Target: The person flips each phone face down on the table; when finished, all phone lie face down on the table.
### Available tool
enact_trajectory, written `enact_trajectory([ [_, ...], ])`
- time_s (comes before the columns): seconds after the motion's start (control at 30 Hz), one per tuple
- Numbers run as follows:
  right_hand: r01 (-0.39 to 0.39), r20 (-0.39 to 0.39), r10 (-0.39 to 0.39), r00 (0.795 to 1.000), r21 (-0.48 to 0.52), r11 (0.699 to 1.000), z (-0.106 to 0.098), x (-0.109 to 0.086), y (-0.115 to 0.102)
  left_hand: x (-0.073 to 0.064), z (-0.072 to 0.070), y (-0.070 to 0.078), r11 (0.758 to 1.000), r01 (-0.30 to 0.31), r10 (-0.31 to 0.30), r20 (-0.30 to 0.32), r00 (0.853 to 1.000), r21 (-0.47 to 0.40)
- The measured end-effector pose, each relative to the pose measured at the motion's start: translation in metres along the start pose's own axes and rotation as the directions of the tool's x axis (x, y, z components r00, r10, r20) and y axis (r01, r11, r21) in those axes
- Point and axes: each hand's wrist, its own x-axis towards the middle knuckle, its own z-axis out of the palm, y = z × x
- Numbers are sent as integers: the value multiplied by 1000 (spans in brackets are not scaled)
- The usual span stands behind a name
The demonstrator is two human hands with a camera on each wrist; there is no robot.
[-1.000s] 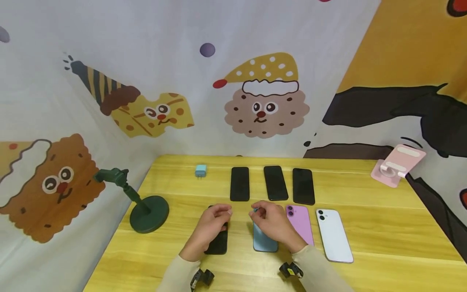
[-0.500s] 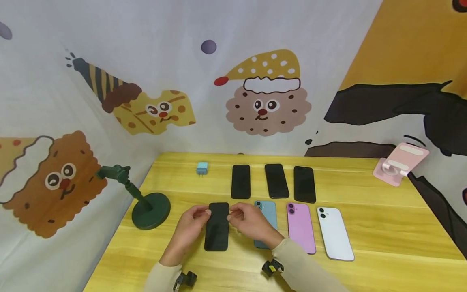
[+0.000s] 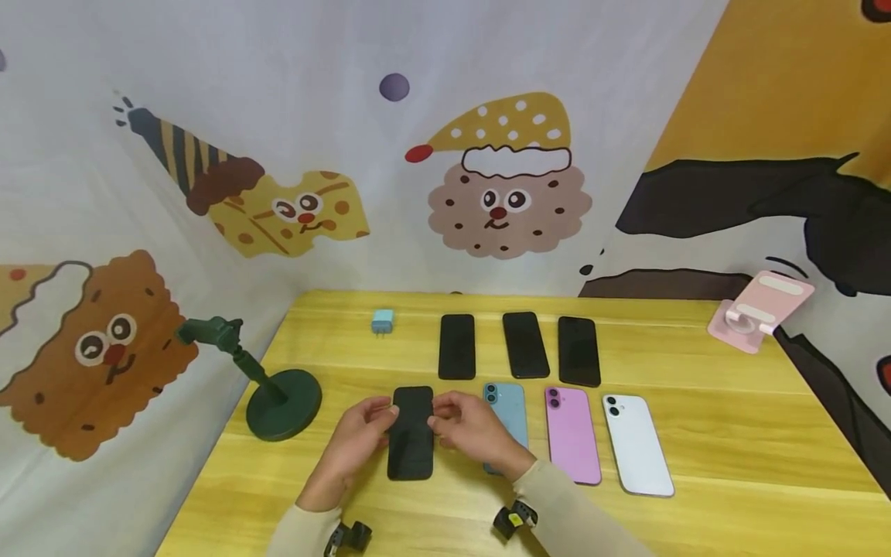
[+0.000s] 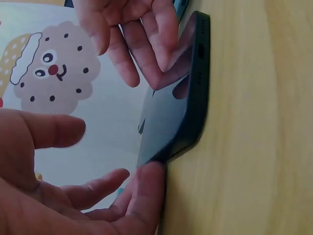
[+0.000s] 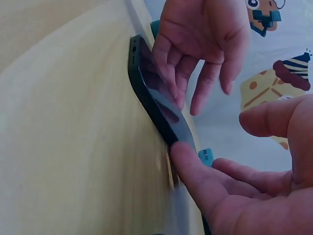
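A black smartphone [image 3: 411,445] lies screen up on the wooden table, between my two hands. My left hand [image 3: 356,437] is at its left long edge; in the left wrist view a low finger [image 4: 149,183] touches that edge, and the thumb stands apart above. On the opposite side, my right hand [image 3: 476,429] has a finger [image 5: 188,156] against the right edge, thumb also raised. Neither hand closes round the phone [image 5: 154,110]. My right wrist partly covers a blue phone [image 3: 506,406], which lies back up.
Right of it lie a pink phone [image 3: 573,437] and a white phone [image 3: 638,445]. Three black phones [image 3: 456,346] form a row behind. A blue charger plug [image 3: 382,321] sits back left, a green stand [image 3: 281,406] at left, a pink phone stand [image 3: 755,309] at far right.
My right hand has moved left, from over the blue phone to the black phone's right edge. My left hand has shifted left off the black phone to its left edge.
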Motion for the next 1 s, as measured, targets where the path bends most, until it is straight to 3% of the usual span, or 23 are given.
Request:
enact_trajectory([
  [0.27,53,-15,-56,998,-146,988,4,-5,-3,4,-2,0,999,-16,16,5,1000,-41],
  [0.57,77,-4,-79,997,-215,974,4,-5,-4,6,3,4,977,-37,59,101,993,-211],
  [0.83,57,-23,-61,998,-133,989,-2,-7,-2,11,11,2,953,17,64,254,965,-302],
  [1.0,45,-31,-47,998,-52,998,-7,-10,-4,14,17,0,953,42,63,332,941,-300],
])
